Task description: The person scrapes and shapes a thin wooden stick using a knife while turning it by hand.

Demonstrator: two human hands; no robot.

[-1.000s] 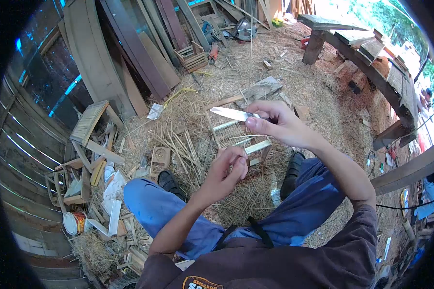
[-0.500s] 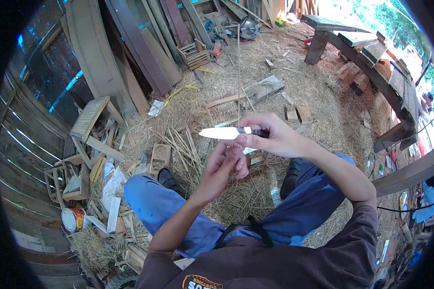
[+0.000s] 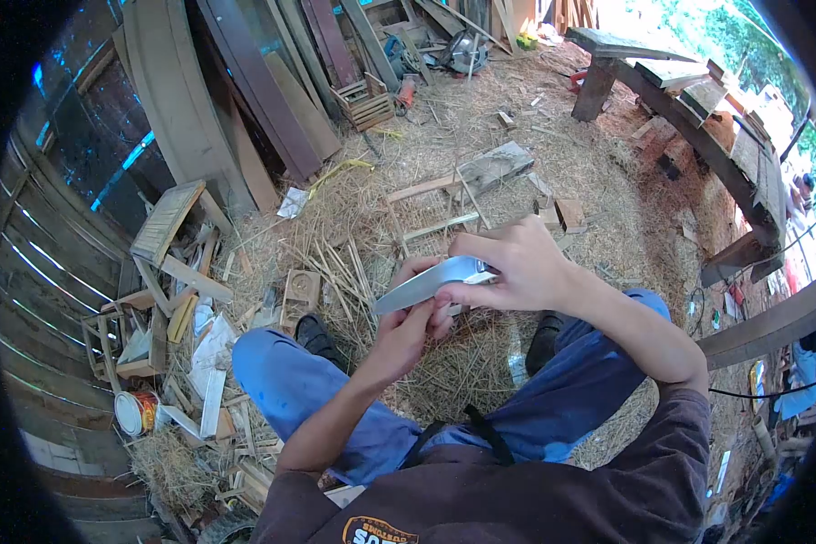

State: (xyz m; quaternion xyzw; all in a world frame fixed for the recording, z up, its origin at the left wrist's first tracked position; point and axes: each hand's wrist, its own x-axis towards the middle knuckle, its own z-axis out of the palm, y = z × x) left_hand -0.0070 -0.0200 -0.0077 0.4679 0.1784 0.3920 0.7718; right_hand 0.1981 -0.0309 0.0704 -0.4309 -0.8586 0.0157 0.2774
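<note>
A knife with a broad shiny blade is in my right hand, its fingers closed round the handle and the blade pointing left. Just under the blade is my left hand, its fingers bent together and partly hidden by the blade. Whatever the left fingers pinch is hidden behind the knife; a thin strip that stood up from them earlier cannot be made out now. Both hands are held above the straw-covered ground, between my knees.
A wooden block and thin sticks lie on the ground ahead. At left are a small slatted stool and a paint can. Boards lean at the back left. A rough bench stands at right.
The knife has tilted, its handle end up and its blade turned over the left fingers. The upright thin strip is no longer visible. My left hand has shifted slightly left.
</note>
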